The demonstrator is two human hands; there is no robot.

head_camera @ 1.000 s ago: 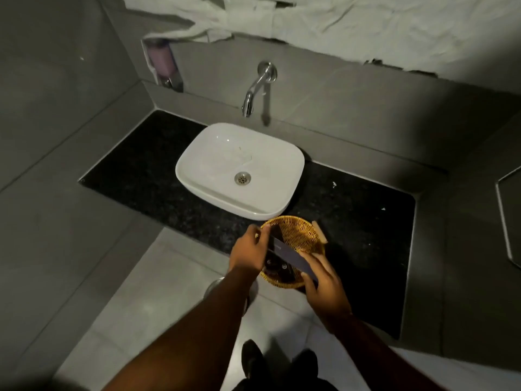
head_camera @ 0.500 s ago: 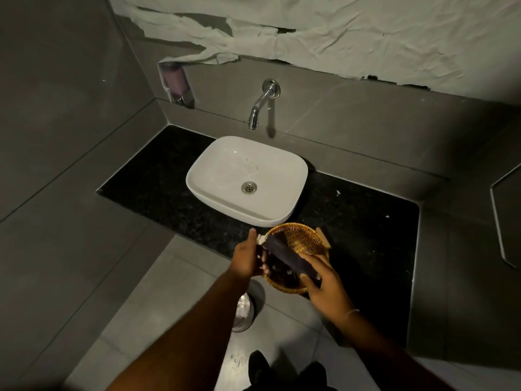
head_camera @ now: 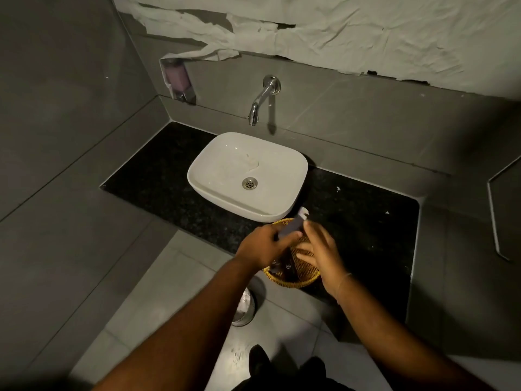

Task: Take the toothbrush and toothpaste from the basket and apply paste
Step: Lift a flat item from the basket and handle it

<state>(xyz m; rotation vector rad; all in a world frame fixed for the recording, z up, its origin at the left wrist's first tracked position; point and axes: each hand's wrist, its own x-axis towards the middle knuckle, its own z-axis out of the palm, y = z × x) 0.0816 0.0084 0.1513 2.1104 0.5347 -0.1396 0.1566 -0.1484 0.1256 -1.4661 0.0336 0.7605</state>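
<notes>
After holding the long dark packet [head_camera: 291, 228] low across the basket [head_camera: 293, 282] with both hands half a second before, lifted it up toward the sink [head_camera: 248, 176]. Kept it pinched tight in the left hand [head_camera: 263, 246]. Seemed to let go with the right hand [head_camera: 321, 249], fingers spread wide and empty over the basket. Showed a white end [head_camera: 303, 213] poking out at the far tip. Probably out and nearly open by then, with no paste on yet. Could not tell toothbrush from toothpaste inside. Left a few more small dark packets [head_camera: 287, 268] lying in the basket, on the black counter [head_camera: 366, 221] beside the sink.
</notes>
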